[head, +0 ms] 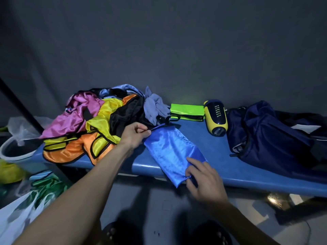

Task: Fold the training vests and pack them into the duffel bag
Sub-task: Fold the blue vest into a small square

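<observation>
A blue vest (170, 152), folded into a long strip, is lying across the near edge of the blue bench (221, 156). The left hand (134, 137) is pinching the strip's far end at 11 o'clock, fingers curled on its black trim. The right hand (205, 179) is gripping the near end at 5 o'clock. A heap of unfolded vests (92, 124) is sitting at 9 o'clock, a folded green vest (187, 111) at 1 o'clock, and the navy duffel bag (269, 137) at 3 o'clock.
</observation>
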Motion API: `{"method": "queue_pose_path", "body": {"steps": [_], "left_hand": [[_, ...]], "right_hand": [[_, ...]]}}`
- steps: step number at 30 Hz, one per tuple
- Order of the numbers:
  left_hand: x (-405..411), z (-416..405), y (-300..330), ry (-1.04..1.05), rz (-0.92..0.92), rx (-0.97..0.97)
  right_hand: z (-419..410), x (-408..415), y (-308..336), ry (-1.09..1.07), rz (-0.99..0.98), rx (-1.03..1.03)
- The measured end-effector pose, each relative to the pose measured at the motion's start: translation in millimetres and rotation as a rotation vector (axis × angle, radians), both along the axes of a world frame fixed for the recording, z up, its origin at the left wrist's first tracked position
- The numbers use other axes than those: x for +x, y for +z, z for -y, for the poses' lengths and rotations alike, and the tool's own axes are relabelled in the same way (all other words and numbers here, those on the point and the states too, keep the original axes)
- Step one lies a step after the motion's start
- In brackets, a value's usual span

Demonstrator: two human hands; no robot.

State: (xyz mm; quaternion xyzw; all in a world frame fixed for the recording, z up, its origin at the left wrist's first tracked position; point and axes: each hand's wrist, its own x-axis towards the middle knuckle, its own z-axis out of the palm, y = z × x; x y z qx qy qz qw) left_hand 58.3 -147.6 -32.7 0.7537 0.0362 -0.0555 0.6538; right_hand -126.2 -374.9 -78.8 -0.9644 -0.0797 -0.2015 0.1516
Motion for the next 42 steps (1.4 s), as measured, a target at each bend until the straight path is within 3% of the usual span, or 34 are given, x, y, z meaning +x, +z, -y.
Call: {"method": "queue_pose_path", "body": {"steps": [5,13,17,21,26,28,30,33,36,39,42], "left_hand": [[3.3,8.0,10.1,0.005,0.212,0.053],[15.7,16.2,-0.6,-0.010,0.220,0.066],[14.0,12.2,-10.3,-0.032,0.260,0.274],[9.3,1.7,0.8,-0.117,0.383,0.589],[-31.5,29.6,6.0,-0.284,0.834,0.913],[-44.8,41.4,-0.9,-0.372,0.931,1.113],[-52.9,44.6,-11.5,-0.538,0.816,1.210],[-51.0,43.4,-26.9,-0.722,0.605,1.186],[-47.0,42.9,-29.8,-0.765,0.604,1.220],[-47.4,42.2,-31.1,-0.776,0.594,1.212],[-47.5,38.9,-31.5,-0.796,0.634,1.186]], "right_hand": [[-4.5,-1.0,1.4,-0.020,0.022,-0.100],[-6.7,3.5,9.8,-0.019,0.072,-0.301],[-6.8,7.5,9.6,0.099,0.059,-0.361],[1.2,23.2,31.9,0.128,0.108,-0.175],[5.9,46.8,29.4,0.142,-0.112,-0.281],[2.8,45.8,19.3,0.162,-0.236,-0.321],[4.5,46.8,19.9,0.179,-0.323,-0.259],[10.3,58.1,35.2,0.109,-0.384,-0.022],[14.1,79.7,43.2,-0.130,-0.367,0.255],[7.9,99.4,47.0,-0.228,-0.592,0.356],[7.2,110.9,51.1,-0.281,-0.666,0.593]]}}
